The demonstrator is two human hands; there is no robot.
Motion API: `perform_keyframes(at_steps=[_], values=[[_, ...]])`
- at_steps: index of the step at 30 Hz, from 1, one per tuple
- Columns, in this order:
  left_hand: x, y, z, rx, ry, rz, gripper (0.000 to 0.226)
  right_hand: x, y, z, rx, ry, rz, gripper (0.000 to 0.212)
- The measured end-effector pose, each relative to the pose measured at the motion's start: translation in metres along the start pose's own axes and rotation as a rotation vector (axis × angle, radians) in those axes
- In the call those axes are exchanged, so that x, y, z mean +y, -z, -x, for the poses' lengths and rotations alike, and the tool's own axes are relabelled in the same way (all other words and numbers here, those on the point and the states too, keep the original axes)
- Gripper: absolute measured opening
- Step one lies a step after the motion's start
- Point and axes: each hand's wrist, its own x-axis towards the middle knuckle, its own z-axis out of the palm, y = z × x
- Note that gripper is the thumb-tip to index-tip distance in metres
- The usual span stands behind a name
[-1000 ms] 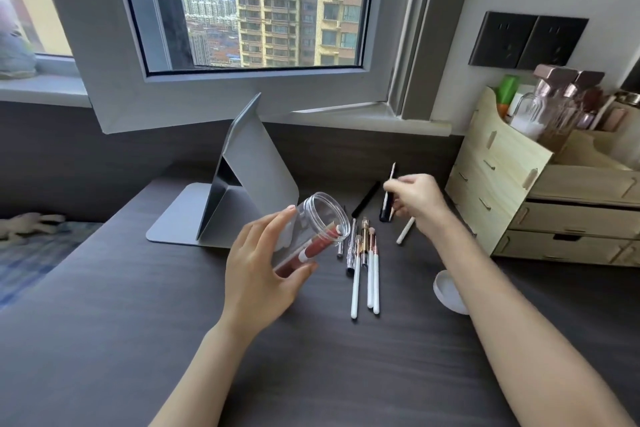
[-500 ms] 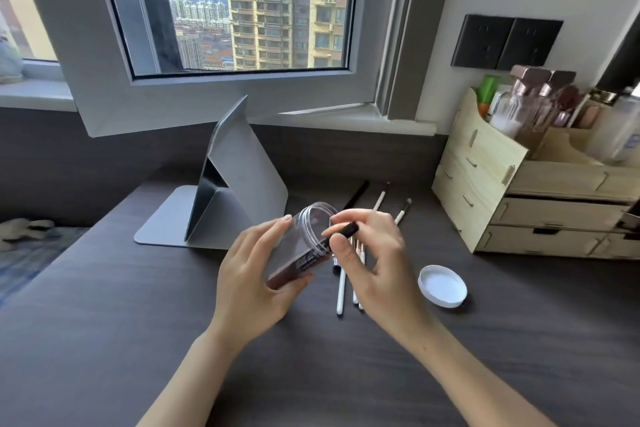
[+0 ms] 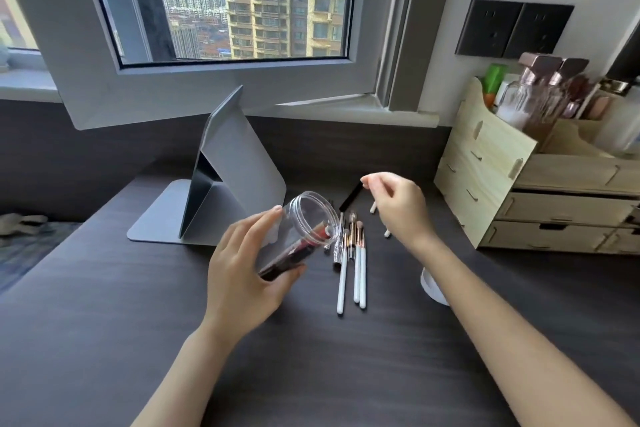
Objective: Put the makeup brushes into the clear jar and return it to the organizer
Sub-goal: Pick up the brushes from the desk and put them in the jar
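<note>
My left hand (image 3: pixel 242 274) grips the clear jar (image 3: pixel 304 222), tilted with its open mouth up and to the right. A reddish brush and a dark one lie inside it. Several white-handled makeup brushes (image 3: pixel 358 270) lie on the dark desk just right of the jar. My right hand (image 3: pixel 398 208) hovers beyond them, thumb and forefinger pinched at the far tip of a black brush (image 3: pixel 349 199) that lies on the desk. Two white handle ends (image 3: pixel 373 209) poke out from under that hand. The wooden organizer (image 3: pixel 485 163) stands at the right.
The jar's white lid (image 3: pixel 431 288) lies on the desk, half hidden by my right forearm. A grey folding mirror stand (image 3: pixel 239 166) sits behind the jar. Bottles (image 3: pixel 530 97) fill the organizer's top. An open window sash overhangs the desk's back.
My right hand dropped a black item into the jar, then drew back to the far brushes. The jar stays tilted in my left hand.
</note>
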Motion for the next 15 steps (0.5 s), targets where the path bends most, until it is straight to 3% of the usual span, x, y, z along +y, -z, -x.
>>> perform_keyframes(at_steps=[6, 8, 11, 15], values=[[-0.003, 0.0, -0.001, 0.063, 0.082, 0.026, 0.072, 0.05, -0.048, -0.064, -0.486, 0.299, 0.86, 0.044], [-0.004, 0.0, -0.001, 0.07, 0.107, 0.032, 0.073, 0.048, -0.057, -0.07, -0.554, 0.4, 1.11, 0.035], [-0.003, 0.0, -0.001, 0.067, 0.109, 0.036, 0.073, 0.047, -0.064, -0.079, -0.582, 0.478, 1.271, 0.027], [-0.004, 0.0, -0.003, 0.054, 0.085, 0.032, 0.074, 0.052, -0.057, -0.085, -0.542, 0.546, 1.245, 0.025]])
